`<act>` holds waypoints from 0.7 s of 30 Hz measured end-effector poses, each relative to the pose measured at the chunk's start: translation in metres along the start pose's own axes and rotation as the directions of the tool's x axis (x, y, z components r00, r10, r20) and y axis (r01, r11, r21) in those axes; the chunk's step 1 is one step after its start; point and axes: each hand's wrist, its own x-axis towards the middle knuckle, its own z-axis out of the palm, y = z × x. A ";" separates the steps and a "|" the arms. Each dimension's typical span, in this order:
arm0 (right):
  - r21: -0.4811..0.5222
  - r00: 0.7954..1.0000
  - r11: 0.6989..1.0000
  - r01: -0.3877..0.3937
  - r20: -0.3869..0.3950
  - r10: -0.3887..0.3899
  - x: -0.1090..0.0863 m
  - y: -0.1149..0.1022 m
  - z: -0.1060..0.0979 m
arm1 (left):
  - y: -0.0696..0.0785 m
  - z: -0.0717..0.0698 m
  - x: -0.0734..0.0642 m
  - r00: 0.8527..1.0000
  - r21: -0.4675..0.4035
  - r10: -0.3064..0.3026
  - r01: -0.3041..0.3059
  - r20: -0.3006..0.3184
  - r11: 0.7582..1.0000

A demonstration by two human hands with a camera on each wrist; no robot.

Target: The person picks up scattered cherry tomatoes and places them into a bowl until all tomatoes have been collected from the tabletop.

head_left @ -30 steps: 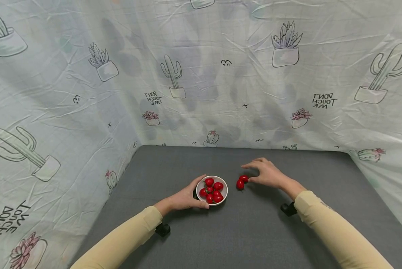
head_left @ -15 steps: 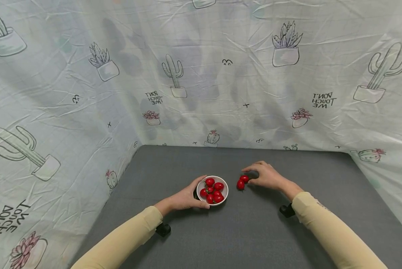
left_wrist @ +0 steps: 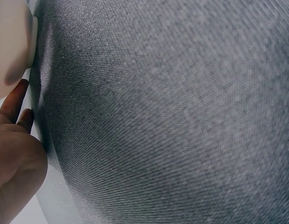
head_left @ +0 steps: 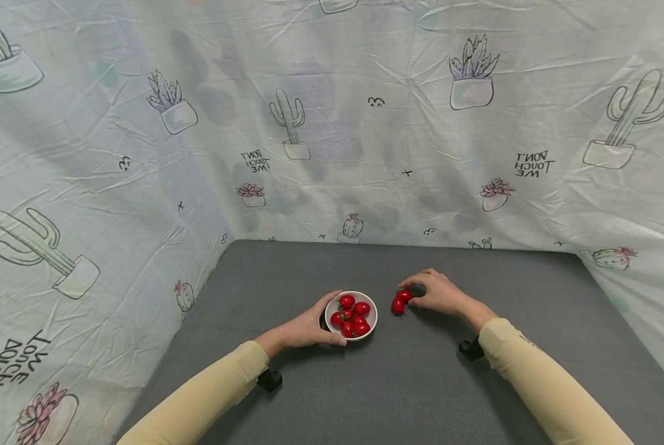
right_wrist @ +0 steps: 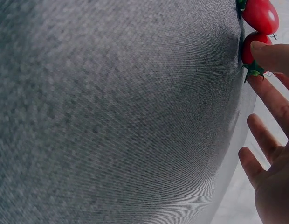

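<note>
My left hand (head_left: 305,326) holds a small white bowl (head_left: 328,307) from its left side, thumb near and fingers round the far side. Several red cherry tomatoes (head_left: 359,323) lie inside the bowl. Right of it, two more sit side by side on the grey table. My right hand (head_left: 440,293) pinches the farther cherry tomato (head_left: 404,296) between thumb and fingertips. The nearer loose cherry tomato (head_left: 398,306) rests against that one. In the right wrist view, my thumb (right_wrist: 270,56) overlaps the pinched tomato, its green stem beside a fingertip. The left wrist view shows the bowl's outer wall (left_wrist: 13,46).
The grey table (head_left: 365,395) reaches back to a pale curtain (head_left: 343,136) printed with cacti and potted plants, which also runs along the left side. A dark wrist camera sits under each forearm, the left one (head_left: 269,380) and the right one (head_left: 470,349).
My right hand's fingers have closed in from a wide spread to the farther cherry tomato. The left hand and the bowl have stayed in place.
</note>
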 end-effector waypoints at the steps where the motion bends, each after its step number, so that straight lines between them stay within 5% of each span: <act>1: 0.001 1.000 1.000 0.000 -0.001 0.000 0.000 0.000 0.000 | 0.000 0.000 0.000 1.000 0.000 -0.002 0.002 0.000 1.000; 21: 0.008 0.999 1.000 0.030 -0.019 -0.030 0.003 0.002 0.002 | 0.000 0.000 0.002 1.000 0.010 -0.018 0.018 -0.002 1.000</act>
